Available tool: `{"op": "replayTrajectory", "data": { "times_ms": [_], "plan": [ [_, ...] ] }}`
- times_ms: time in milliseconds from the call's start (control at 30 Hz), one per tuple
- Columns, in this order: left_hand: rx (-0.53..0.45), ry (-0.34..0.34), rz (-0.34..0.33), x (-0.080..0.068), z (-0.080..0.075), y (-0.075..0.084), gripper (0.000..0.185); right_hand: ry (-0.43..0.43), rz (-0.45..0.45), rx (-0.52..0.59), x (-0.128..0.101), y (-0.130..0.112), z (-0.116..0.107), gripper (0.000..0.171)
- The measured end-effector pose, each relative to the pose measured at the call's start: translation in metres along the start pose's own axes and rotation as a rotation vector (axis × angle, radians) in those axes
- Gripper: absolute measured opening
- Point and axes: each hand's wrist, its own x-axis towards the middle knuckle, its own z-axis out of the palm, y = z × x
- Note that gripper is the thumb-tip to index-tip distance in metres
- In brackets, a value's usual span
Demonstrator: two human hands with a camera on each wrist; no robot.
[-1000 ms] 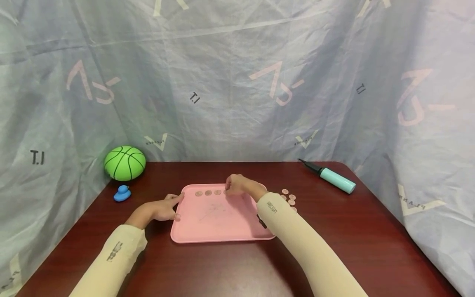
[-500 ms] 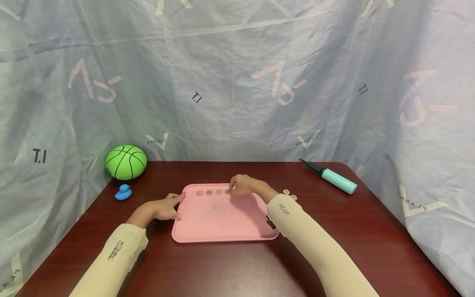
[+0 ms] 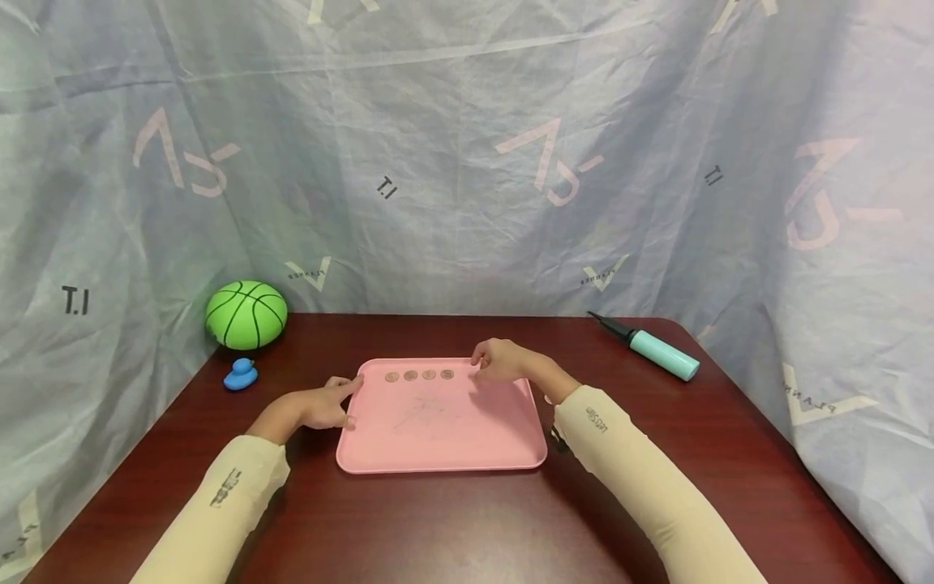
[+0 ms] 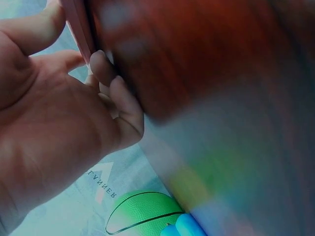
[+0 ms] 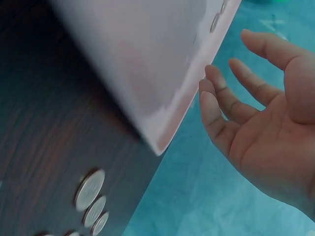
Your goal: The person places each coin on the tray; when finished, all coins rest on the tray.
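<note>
The right hand point(image 3: 499, 361) is drawing back from the coin row point(image 3: 419, 375) along the far edge of the pink tray point(image 3: 438, 442), fingers loosened and empty: a fourth coin now lies placed. The left hand point(image 3: 321, 405), fingers relaxed, is steadying the tray's left edge.

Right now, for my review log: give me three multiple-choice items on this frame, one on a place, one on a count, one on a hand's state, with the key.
1. Where does the green ball sit?
A. at the table's back left corner
B. on the pink tray
C. beside the pump

2. How many coins lie in a row on the pink tray?
A. two
B. four
C. seven

3. How is the right hand?
A. gripping the pump
B. open, holding nothing
C. pinching a blue duck

Key:
1 A, it sits by the curtain above the blue duck.
2 B, the head view shows four.
3 B, the right wrist view shows relaxed, empty fingers.
</note>
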Motion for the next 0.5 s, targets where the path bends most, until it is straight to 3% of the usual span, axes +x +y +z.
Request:
{"op": "replayTrajectory", "data": {
  "times_ms": [500],
  "plan": [
    [-0.017,0.004,0.019,0.0,0.0,0.0,0.091,0.05,-0.018,0.039,-0.032,0.029,-0.01,0.029]
  ]
}}
